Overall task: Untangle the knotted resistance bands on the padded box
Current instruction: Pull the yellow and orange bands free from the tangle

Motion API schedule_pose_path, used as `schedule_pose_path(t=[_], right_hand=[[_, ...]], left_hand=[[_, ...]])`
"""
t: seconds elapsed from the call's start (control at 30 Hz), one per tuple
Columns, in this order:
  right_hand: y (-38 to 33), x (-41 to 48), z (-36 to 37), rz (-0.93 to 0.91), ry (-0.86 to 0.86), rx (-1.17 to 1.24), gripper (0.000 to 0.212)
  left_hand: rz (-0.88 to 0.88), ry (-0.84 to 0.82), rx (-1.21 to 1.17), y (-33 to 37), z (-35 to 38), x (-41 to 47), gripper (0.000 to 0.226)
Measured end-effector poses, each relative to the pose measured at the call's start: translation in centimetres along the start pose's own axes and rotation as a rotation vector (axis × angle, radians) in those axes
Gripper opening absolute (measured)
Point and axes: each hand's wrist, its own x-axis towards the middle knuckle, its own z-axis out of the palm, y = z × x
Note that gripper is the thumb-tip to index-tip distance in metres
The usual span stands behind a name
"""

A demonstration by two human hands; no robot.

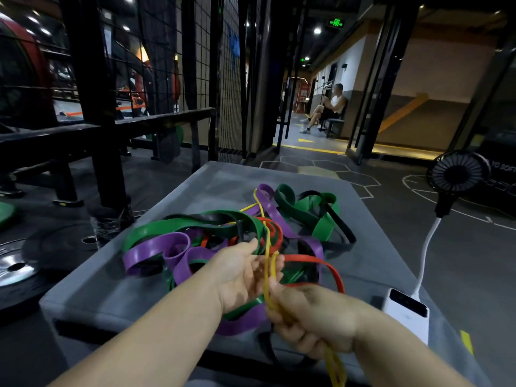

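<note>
Weight plates [16, 269]: flat on the floor, far left.

Padded box [111, 291]: grey, centre, carrying the bands.

Resistance bands [178, 244]: one knotted heap of green, purple, red and black loops on the box top, spilling over its near edge.

Left hand [240, 275]: over the near side of the heap, grip spread, fingers extended and blurred against the yellow band [267, 247]; whether they hook it cannot be told.

Right hand [310, 319]: just beside the left, grip curled tight round the yellow band, whose tail hangs out below the fist.

Power bank [405, 311]: white, on the box's right edge, white cable rising to a black fan [458, 171].
</note>
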Motion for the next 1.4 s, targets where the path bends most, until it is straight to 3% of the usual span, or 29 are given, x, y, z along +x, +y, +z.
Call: schedule_pose_path(t=[0.1, 0.2, 0.33, 0.47, 0.63, 0.77, 0.87, 1.1, 1.3, 1.4], right_hand=[[0.4, 0.6, -0.5, -0.008, 0.035, 0.008, 0.073], [0.5, 1.6, -1.7, -0.058, 0.109, 0.318, 0.088], [-0.1, 1.7, -2.5, -0.151, 0.116, 0.818, 0.069], [0.0, 2.3, -3.8, -0.159, 0.231, 1.104, 0.045], [0.5, 2.5, -4.0, -0.117, 0.251, 1.042, 0.044], [0.4, 2.2, -3.1, -0.078, 0.223, 0.919, 0.032], [0.4, 1.8, -2.4, -0.038, 0.284, 0.708, 0.038], [0.6, 1.5, -2.0, -0.032, 0.303, 0.548, 0.056], [1.3, 1.7, -1.8, -0.048, 0.38, 0.274, 0.04], [1.5, 1.8, -1.9, -0.044, 0.426, 0.162, 0.038]], left_hand=[[0.106, 0.048, 0.012, -0.1, 0.4, -0.1, 0.036], [0.211, -0.079, 0.272, -0.7, 1.3, -1.4, 0.02], [0.162, -0.404, 0.641, -2.9, 2.4, -3.4, 0.016], [0.112, -0.47, 0.81, -3.5, 1.4, -3.0, 0.025], [0.036, -0.343, 0.814, -2.4, -0.3, -1.7, 0.022], [0.022, -0.171, 0.69, -1.7, -0.4, -0.6, 0.047], [0.01, -0.089, 0.633, -1.6, -0.3, -0.1, 0.058], [0.039, -0.029, 0.696, -2.6, -0.4, 0.7, 0.03], [0.044, -0.125, 0.772, -3.2, -0.6, 0.9, 0.011], [0.055, -0.07, 0.819, -3.6, -0.8, 1.3, 0.023]])
